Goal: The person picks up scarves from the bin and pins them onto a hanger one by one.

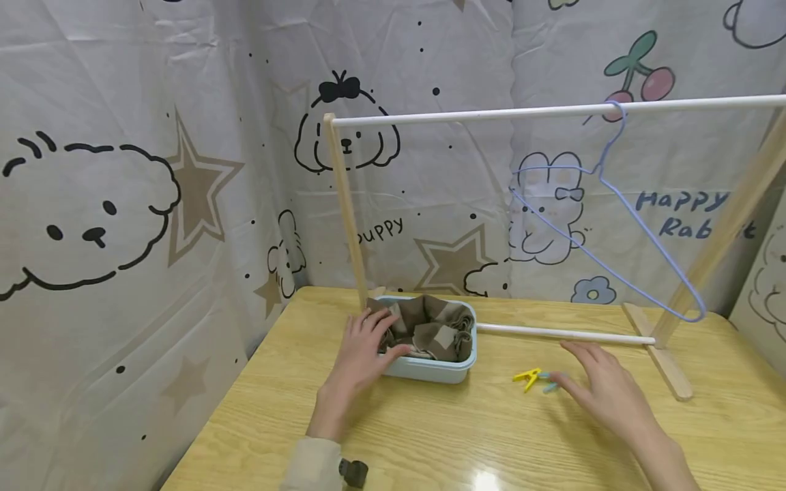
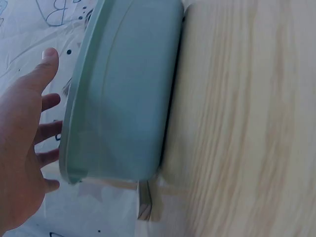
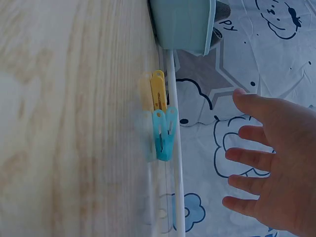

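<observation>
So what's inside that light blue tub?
Bunched brown-and-beige fabric lies inside the light blue tub. The tub's floor and anything beneath the fabric are covered.

Far curtain, middle: the word "puppy", hand-drawn in dark letters on the white curtain, below a line-drawn dog face; its first letter is partly covered by the left wooden post.
Far curtain, right: "Happy" in dark blue lettering, to the right of a drawn rabbit.
Line beneath it: "Rabbit", in the same blue; "Rab" and the last "t" are clear, the letters between being crossed by the right wooden post.
Right wrist view: "py" on the curtain, turned on its side, just beside the light-blue box.
</observation>
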`<state>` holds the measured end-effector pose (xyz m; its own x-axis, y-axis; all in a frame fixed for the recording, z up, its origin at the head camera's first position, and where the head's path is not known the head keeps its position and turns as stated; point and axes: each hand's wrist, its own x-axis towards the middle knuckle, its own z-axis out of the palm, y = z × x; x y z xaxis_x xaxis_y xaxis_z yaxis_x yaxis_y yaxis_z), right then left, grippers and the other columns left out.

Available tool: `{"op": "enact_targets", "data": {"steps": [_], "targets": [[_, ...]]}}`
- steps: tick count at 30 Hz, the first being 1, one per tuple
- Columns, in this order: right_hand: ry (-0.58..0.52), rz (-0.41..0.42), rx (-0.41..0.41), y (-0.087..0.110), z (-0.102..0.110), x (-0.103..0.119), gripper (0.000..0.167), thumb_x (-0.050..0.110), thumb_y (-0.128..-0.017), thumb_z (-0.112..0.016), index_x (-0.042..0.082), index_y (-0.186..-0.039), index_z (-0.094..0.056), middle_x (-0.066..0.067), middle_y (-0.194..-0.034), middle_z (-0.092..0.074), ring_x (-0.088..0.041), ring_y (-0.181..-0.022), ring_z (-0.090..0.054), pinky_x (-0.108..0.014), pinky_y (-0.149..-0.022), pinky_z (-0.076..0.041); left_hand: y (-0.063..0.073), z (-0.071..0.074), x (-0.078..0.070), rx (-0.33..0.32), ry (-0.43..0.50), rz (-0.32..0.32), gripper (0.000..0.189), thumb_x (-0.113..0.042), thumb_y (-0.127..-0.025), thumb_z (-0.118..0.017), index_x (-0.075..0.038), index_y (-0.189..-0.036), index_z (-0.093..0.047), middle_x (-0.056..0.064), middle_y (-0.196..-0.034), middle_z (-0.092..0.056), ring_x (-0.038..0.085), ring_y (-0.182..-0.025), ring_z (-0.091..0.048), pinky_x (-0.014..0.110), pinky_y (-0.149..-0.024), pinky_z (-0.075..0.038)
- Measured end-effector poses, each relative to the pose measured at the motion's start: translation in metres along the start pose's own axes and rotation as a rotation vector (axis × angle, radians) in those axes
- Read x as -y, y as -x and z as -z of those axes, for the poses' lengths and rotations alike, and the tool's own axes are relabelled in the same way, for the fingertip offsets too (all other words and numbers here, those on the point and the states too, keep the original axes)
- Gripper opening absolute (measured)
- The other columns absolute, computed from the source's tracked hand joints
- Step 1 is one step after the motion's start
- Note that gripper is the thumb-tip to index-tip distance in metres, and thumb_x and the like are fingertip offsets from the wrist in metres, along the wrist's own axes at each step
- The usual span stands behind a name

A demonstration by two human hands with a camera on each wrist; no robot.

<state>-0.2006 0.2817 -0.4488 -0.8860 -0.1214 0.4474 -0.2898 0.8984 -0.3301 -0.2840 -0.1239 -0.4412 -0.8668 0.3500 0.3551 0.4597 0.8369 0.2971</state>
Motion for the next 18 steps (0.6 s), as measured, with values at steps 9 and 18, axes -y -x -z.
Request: {"op": "enact_targets", "data": {"steps": [9, 18], "targets": [[-0.160, -0.044, 0.098, -0.008, 0.003, 0.021, 0.054, 0.036, -0.095, -0.067, 0.003, -0.136, -0.056, -0.024, -0.136, -0.057, -0.049, -0.124, -0.050, -0.068, -0.095, -0.041, 0.001, 0.016, 0.015, -0.004, 0.119, -0.030, 0.049, -0.050, -0.098, -0.055, -0.019, -0.136, -0.060, 0.004, -0.137, -0.058, 0.031, -0.132, -0.048, 0.053, -0.114, -0.032], [-0.248, -0.031, 0.110, -0.016, -0.010, 0.040, 0.051, 0.037, -0.096, -0.066, 0.005, -0.134, -0.058, -0.018, -0.131, -0.063, -0.043, -0.122, -0.056, -0.063, -0.098, -0.043, 0.002, 0.024, 0.024, 0.064, 0.194, -0.072, 0.040, -0.044, -0.098, -0.059, -0.016, -0.126, -0.067, 0.002, -0.127, -0.066, 0.028, -0.128, -0.054, 0.050, -0.111, -0.037]]}}
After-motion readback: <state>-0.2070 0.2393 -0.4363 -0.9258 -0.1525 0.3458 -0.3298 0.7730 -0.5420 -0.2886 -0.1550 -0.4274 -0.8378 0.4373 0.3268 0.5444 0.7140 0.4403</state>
